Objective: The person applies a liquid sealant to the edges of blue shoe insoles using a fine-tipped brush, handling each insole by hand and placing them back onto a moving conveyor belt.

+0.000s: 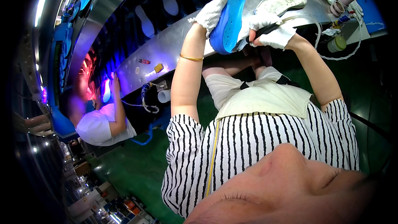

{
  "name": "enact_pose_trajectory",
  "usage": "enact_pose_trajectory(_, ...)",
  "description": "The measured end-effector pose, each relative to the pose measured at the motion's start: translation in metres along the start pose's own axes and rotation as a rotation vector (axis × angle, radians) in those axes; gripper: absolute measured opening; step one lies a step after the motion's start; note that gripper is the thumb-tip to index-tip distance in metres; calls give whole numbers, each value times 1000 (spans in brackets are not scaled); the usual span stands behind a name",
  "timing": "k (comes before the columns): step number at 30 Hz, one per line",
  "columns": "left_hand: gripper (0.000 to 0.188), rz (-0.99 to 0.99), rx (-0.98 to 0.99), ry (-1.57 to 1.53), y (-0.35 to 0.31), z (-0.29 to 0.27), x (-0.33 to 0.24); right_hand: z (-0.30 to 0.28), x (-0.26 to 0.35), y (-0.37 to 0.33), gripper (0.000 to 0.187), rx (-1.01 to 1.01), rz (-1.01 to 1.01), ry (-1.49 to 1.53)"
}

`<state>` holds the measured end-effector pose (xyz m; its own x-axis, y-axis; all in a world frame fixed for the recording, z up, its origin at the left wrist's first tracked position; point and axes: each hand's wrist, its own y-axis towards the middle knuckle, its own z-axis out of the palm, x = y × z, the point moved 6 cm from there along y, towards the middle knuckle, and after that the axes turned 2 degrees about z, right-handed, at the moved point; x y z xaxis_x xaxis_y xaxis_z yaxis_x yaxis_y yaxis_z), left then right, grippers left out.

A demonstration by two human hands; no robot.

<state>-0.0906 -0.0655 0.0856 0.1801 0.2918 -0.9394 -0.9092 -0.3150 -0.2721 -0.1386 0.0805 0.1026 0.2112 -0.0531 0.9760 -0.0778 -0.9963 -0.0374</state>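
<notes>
Nearest to the head camera, the person's own head [286, 182] is showing before a striped shirt [253, 137]. Farther up, the gloved left hand [212, 11] is holding a blue sole [229, 20] near a metal bench [174, 37], and the gloved right hand [277, 36] is gripping a dark tool [267, 29] just beside the sole's lower end. Behind them, a white sole [286, 2] is lying on the bench.

The top edge cut off the far end of the blue sole [233, 20] at upper centre. The right grip [278, 35] hid part of a dark tool [266, 30], its tip too small to tell; distant clutter [132, 208] at lower left was indistinct.
</notes>
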Motion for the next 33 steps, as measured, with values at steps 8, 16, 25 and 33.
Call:
enact_pose_trajectory(8,59,-18,-70,96,-6,-4,-4,-12,11,2,12,-79,-123,-159)
enact_pose_trajectory(16,70,-17,-30,63,-16,-10,-5,-28,17,6,11,-102,-254,-260)
enact_pose_trajectory(25,73,360,9,-755,-45,-50,-10,-48,8,-14,17,-322,-202,143)
enact_pose_trajectory(33,55,112,156,-958,-52,28,66,-42,-2,-8,15,-536,-256,30)
